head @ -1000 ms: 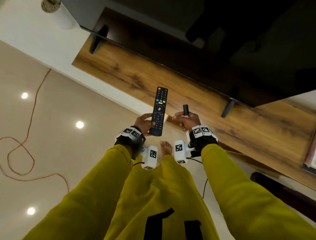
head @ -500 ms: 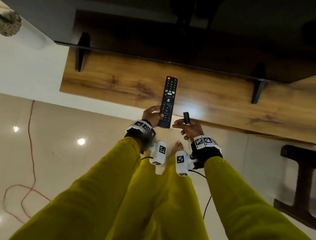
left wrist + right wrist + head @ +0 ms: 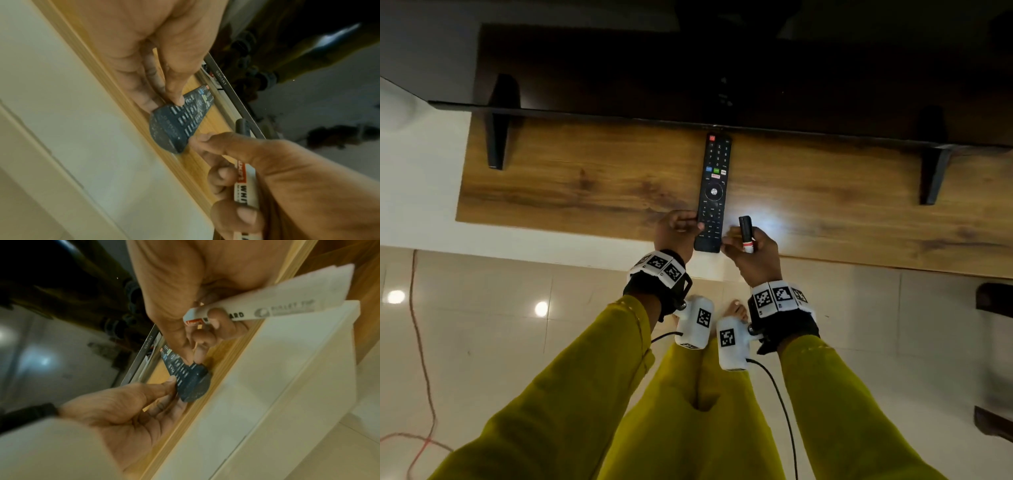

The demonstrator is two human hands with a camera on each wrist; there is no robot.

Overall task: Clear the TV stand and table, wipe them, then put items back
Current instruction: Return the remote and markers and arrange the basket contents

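I see the black remote lying lengthwise on the wooden TV stand, buttons up, its far end right at the lower edge of the television and its near end close to the stand's front edge. My left hand grasps the remote's near end: in the left wrist view the thumb presses on the button face while the fingers curl against its left side. My right hand is clenched around a whiteboard marker, white-barrelled with a red band and a black cap that points toward the television; its index fingertip touches the remote's right edge. From the right wrist view the marker's barrel runs across the palm, gripped by the curled fingers. The television's two black feet rest on the stand, well apart, one on either side of the remote. Below the stand is a glossy tiled floor, where a red cable trails at the left.
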